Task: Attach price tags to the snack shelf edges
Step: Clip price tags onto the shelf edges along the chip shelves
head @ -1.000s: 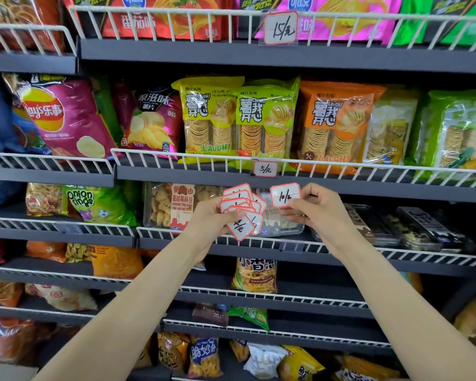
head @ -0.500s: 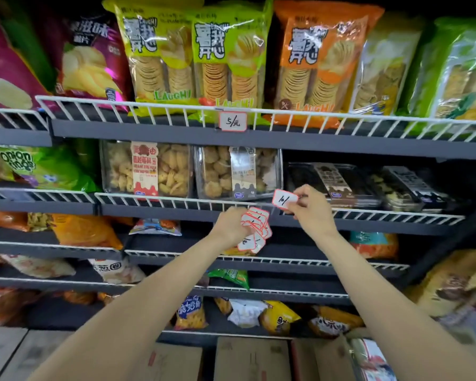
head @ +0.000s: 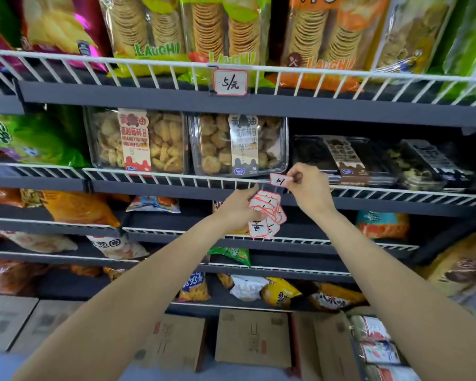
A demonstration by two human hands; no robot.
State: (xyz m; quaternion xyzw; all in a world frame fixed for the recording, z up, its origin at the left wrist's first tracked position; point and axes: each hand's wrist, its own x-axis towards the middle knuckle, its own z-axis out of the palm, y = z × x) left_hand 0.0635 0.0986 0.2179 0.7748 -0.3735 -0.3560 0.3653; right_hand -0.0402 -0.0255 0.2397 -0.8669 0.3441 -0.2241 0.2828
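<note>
- Left hand (head: 238,209): fingers curled around a fanned stack of red-bordered price tags (head: 267,214), held below the wire shelf rail (head: 176,179).
- Right hand (head: 309,188): pinches a single price tag (head: 279,180) against that rail, in front of a clear cookie tub (head: 238,145).
- Farther up: a "5/元" tag (head: 230,82) hangs on the upper rail.

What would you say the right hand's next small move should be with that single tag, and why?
Probably press the single tag onto the white wire rail: the right hand pinches it right at the rail, which carries no tag.
</note>
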